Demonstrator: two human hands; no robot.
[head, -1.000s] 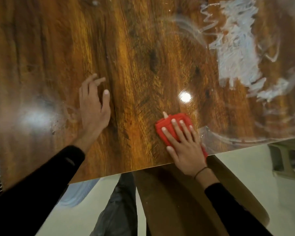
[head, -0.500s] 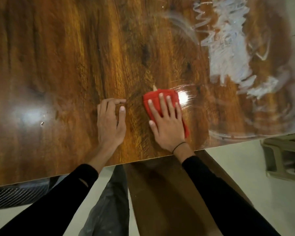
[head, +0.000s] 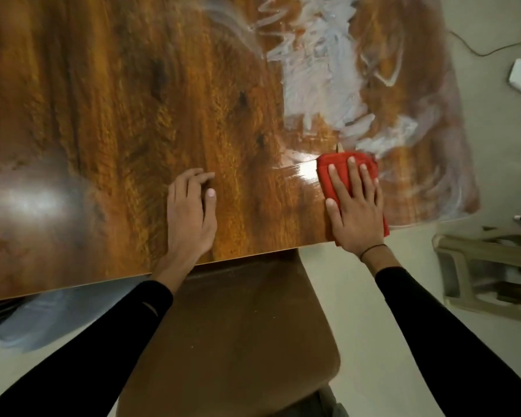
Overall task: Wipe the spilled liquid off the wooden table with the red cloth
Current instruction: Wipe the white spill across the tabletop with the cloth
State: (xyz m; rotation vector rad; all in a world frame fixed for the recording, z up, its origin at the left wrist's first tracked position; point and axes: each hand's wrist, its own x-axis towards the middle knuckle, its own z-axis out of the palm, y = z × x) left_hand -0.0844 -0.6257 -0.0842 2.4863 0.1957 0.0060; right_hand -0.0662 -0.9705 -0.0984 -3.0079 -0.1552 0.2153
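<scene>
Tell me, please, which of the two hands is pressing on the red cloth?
The right hand: it lies flat on the red cloth near the table's edge, while the left hand rests on bare wood.

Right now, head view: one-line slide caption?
Right hand presses red cloth flat near table edge; left hand rests alongside; white smears remain beyond.

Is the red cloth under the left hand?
No, the red cloth lies under the right hand; the left hand rests on bare wood.
</scene>
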